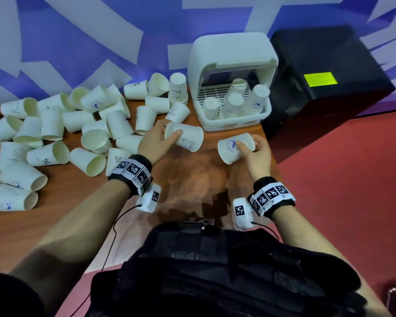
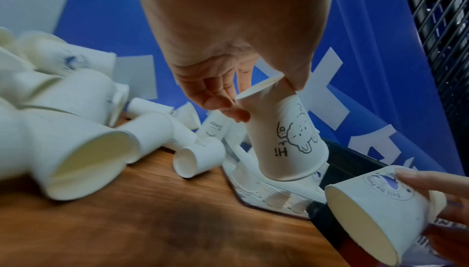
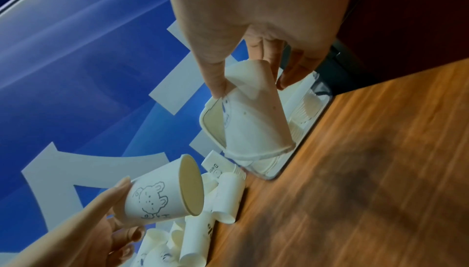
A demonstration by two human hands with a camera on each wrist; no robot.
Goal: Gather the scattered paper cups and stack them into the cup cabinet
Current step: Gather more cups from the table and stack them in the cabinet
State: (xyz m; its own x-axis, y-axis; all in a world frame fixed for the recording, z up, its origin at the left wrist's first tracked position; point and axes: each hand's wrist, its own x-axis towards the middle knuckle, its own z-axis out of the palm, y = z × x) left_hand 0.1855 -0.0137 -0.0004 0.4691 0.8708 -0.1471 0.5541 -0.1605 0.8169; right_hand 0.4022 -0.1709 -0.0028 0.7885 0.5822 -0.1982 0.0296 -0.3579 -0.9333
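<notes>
Both hands are loaded: the left hand (image 1: 154, 139) curls round the bear-print cup (image 1: 188, 139) near its base; the right hand (image 1: 256, 153) pinches the blue-logo cup (image 1: 234, 147). Cup cabinet (image 1: 232, 81) stands open at 12 o'clock, inverted cups inside. Risk: thin paper walls may crush under pressure, preventing nesting. Mouths face each other, forearms converging.

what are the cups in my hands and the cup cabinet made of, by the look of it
Bear cup and whale-logo cup: matte white paper, likely; rolled rims, printed ink, thin walls. Cup cabinet: smooth off-white plastic, apparently moulded, with rounded corners and a slotted tray.
</notes>
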